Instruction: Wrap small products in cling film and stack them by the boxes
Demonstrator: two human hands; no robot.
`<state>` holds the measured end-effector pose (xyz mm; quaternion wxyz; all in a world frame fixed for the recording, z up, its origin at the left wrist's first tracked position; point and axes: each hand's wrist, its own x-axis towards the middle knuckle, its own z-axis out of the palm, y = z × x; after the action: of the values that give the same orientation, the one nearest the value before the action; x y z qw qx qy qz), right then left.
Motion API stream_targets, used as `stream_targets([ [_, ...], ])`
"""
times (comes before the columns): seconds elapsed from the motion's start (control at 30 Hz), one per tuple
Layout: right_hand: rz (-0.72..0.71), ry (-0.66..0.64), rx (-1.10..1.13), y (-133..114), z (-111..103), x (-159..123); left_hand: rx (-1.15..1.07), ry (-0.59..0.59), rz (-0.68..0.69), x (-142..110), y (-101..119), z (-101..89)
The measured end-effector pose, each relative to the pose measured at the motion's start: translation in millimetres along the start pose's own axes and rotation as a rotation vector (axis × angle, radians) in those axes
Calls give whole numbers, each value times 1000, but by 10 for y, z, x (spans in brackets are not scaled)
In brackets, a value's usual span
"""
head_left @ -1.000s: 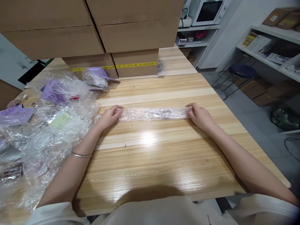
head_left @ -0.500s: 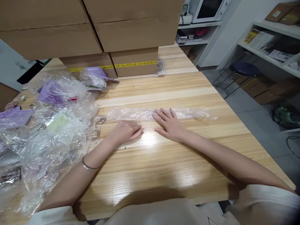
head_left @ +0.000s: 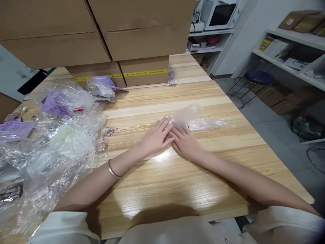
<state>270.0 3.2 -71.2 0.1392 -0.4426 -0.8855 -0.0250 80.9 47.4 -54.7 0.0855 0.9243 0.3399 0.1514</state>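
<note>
A long strip of clear crinkled plastic wrap (head_left: 209, 124) lies across the table, its left part lifted and bent over to the right, blurred by motion. My left hand (head_left: 157, 137) lies at the fold with its fingers stretched out, close against my right hand. Flat on the middle of the wrap, my right hand (head_left: 187, 144) has its fingers extended, their tips partly covered by the bent-over plastic. Neither hand is closed around anything.
Crumpled clear plastic bags (head_left: 68, 145), some with purple cards (head_left: 54, 103), heap up on the left of the wooden table (head_left: 203, 186). Stacked cardboard boxes (head_left: 142, 40) stand at the back. A small clear packet (head_left: 172, 77) lies beside them.
My left hand has moved right to meet my right hand, and its fingers have spread out. The left part of the plastic wrap has been folded over to the right.
</note>
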Motion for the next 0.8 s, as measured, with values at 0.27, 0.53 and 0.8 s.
stream_targets([
  [0.27,518,-15,-68,311,-215,-631,-39,-60,-78,91,198,227],
  [0.53,777,293,549,966,-13,-495,-42,-23,-111,105,232,319],
  [0.8,297,338,350,530,-69,-28,-29,9,-83,99,255,279],
])
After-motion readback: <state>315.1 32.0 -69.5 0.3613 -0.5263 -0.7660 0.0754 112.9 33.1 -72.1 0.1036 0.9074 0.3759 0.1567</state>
